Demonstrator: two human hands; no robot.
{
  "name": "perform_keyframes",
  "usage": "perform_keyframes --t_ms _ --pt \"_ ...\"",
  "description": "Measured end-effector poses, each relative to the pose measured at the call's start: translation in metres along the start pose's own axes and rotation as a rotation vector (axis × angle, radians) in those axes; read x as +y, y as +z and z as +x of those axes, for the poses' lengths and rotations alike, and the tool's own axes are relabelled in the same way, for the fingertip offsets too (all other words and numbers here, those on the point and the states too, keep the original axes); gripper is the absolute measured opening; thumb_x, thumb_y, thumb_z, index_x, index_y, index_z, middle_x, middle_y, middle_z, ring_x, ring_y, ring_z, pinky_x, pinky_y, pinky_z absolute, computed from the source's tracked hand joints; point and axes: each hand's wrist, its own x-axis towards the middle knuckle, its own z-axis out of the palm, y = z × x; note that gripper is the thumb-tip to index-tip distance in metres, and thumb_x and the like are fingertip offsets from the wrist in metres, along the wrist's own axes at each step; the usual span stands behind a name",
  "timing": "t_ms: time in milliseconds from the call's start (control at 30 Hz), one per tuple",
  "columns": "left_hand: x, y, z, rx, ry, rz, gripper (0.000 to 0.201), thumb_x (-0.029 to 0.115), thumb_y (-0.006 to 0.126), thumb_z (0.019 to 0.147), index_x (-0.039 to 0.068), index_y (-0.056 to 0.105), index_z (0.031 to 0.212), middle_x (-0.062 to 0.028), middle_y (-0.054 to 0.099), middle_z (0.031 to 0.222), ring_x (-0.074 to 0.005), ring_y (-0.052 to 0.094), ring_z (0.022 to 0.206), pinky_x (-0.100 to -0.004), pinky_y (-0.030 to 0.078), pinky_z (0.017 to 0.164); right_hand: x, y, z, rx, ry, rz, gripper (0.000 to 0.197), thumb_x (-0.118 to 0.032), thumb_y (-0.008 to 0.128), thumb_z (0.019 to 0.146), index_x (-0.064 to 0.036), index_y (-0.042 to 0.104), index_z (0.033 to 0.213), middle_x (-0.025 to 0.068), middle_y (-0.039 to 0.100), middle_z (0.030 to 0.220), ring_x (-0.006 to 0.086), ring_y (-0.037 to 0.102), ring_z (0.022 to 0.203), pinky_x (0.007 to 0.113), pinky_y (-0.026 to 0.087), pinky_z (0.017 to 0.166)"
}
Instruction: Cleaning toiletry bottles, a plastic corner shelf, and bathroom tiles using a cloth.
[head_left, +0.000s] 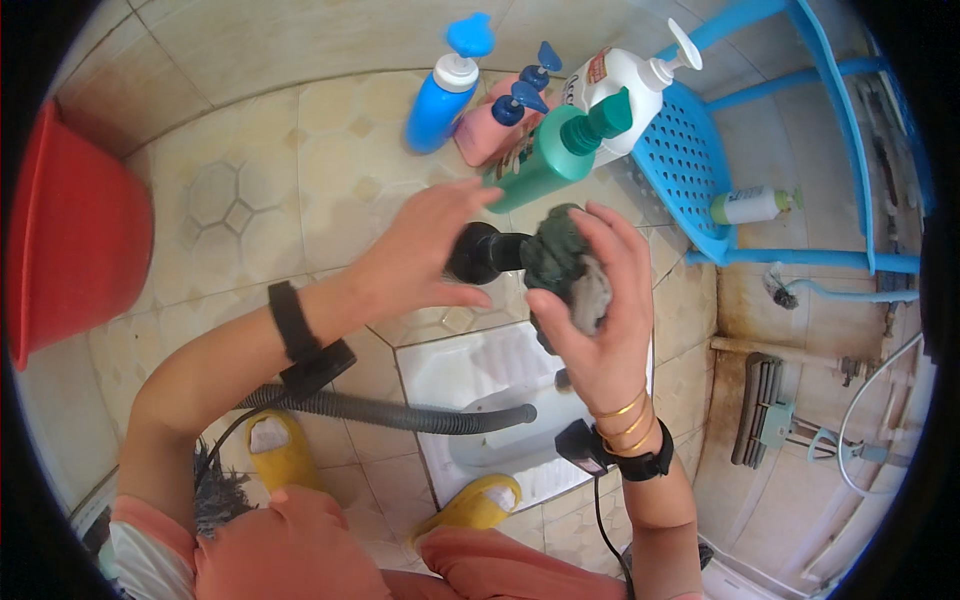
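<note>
The person's soft orange-pink clothes (290, 550) are closest, at the bottom. Below are cream floor tiles (220, 280) and two yellow slippers (278, 450). A white squat toilet (440, 360) is set into the floor, and a grey ribbed hose (400, 415) reaches over it. A big red tub (80, 230) stands on the left. Blue, pink, green and white pump bottles (545, 165) stand together, near a blue plastic seat with holes (685, 150).

Both arms reach forward. The right hand (615, 335) curls around a dark green and grey crumpled bundle (558, 255). The left hand (415, 250) is empty-looking and spread wide beside a round black thing with a neck (482, 253); touching or not, you cannot tell.
</note>
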Motion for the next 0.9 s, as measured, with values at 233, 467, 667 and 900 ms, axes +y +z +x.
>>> perform_keyframes --t_ms 233,467,667,900 --pt "-0.022 0.023 0.014 -0.324 0.039 -0.274 0.052 0.005 0.068 0.056 0.002 0.051 0.105 -0.0117 0.053 0.103 -0.0300 0.050 0.098 -0.0361 0.040 0.087 -0.004 0.031 0.004 -0.073 -0.169 -0.256 0.046 -0.011 0.070 0.064 -0.0116 0.058 0.108 0.0134 0.052 0.108 0.0302 0.057 0.088 0.035 0.049 0.071" --pt "-0.022 0.039 0.006 -0.207 0.058 -0.207 0.042 0.008 0.069 0.060 0.001 0.049 0.096 -0.0138 0.052 0.093 -0.0321 0.049 0.092 -0.0390 0.039 0.081 0.023 0.009 -0.004 0.119 0.058 -0.187 0.047 0.000 0.067 0.062 -0.0109 0.059 0.107 0.0140 0.053 0.104 0.0292 0.057 0.088 0.033 0.048 0.074" --pt "-0.009 0.042 0.001 -0.102 -0.068 -0.167 0.049 0.009 0.070 0.059 0.001 0.047 0.102 -0.0152 0.051 0.099 -0.0344 0.047 0.097 -0.0414 0.037 0.085 0.019 0.029 0.004 0.030 -0.210 -0.205 0.045 -0.006 0.067 0.064 -0.0123 0.059 0.108 0.0129 0.052 0.106 0.0297 0.056 0.087 0.036 0.047 0.076" --pt "-0.025 0.032 -0.011 -0.270 -0.124 -0.324 0.076 0.013 0.075 0.061 0.005 0.034 0.125 -0.0131 0.040 0.123 -0.0290 0.037 0.117 -0.0365 0.027 0.101 0.064 0.040 -0.022 0.320 0.589 0.652 0.037 -0.008 0.058 0.083 0.0027 0.048 0.116 0.0085 0.055 0.109 0.0138 0.052 0.096 0.026 0.041 0.085"
